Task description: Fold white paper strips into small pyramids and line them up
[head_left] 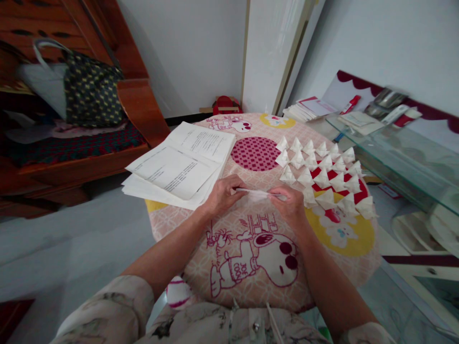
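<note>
Between my two hands, above the patterned tablecloth, stretches a small folded piece of white paper, blurred in its details. My left hand pinches its left end, and my right hand grips the right end. Rows of folded white paper pieces, pointed at the top, stand on the cloth to the right of my right hand. Left of my left hand lies a stack of printed paper sheets, the top ones creased and overlapping.
At right stands a glass shelf holding a metal container, a red marker and papers. On the left, a wooden bench carries a dark patterned bag. A red object sits by the wall behind the table.
</note>
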